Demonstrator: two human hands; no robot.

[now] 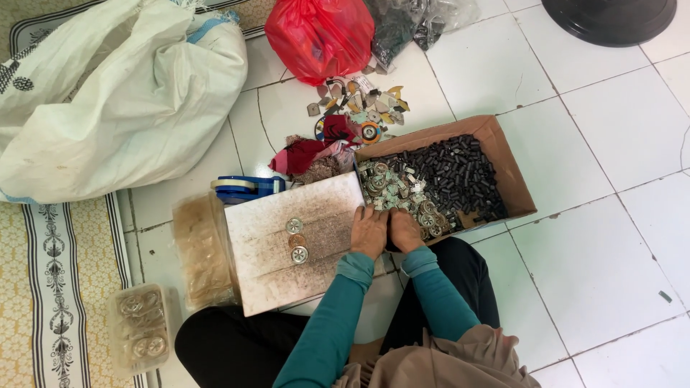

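1. Both hands are brought together at the near edge of the cardboard box (512, 176), just beside the right edge of the white board (266, 287). The left hand (369, 231) and the right hand (405, 230) are touching, knuckles up, fingers curled inward — something small seems to be pinched between them, but what it is cannot be told, since the fingertips are hidden.
2. The box is set on the tiled floor (596, 266) within easy reach of the lap. It is filled with small dark cylinders (463, 172) on its far side and round metal discs mixed with pale scraps (392, 188) on the near side, right under the hands.
3. The board is laid across the lap as a working surface. Three round discs (295, 239) are lined up on it in a short column, apart from the box — seemingly set aside as finished or chosen pieces.
4. A clear plastic container (140, 330) holding more discs rests on the floor by the left knee, next to a patterned mat (54, 273).
5. Further off lie a blue tape roll (248, 188), a heap of coloured scraps (356, 108), a red plastic bag (320, 36) and a large white sack (122, 93).
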